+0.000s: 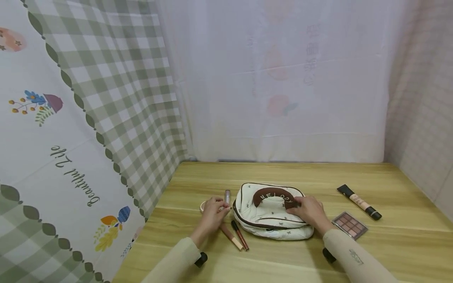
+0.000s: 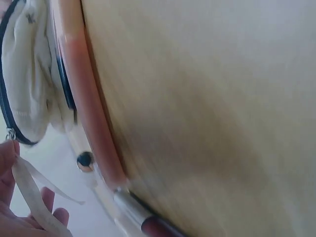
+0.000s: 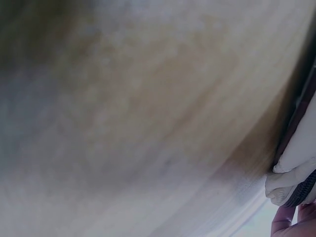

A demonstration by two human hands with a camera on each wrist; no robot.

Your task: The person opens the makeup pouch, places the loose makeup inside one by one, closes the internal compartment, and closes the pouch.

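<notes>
A white cosmetic pouch (image 1: 272, 232) with dark zipper trim, small bow prints and a brown lettered handle (image 1: 263, 192) lies on the wooden table. At its left corner, my left hand (image 1: 213, 212) pinches the zipper pull (image 2: 11, 133), and a cream ribbon (image 2: 30, 192) trails across the fingers. My right hand (image 1: 311, 212) grips the pouch's right side near the handle's end; the right wrist view shows only its fingertips against the zipper edge. Beside the left hand lie a brown lip gloss tube (image 1: 231, 237), a slim dark-red tube (image 1: 240, 236) and a silvery tube (image 1: 227, 195).
An eyeshadow palette (image 1: 350, 225) lies right of the pouch, with a black-capped beige tube (image 1: 359, 201) behind it. A pale round object (image 1: 202, 206) is partly hidden behind the left hand. Cloth curtains (image 1: 283, 78) enclose the table's back and sides.
</notes>
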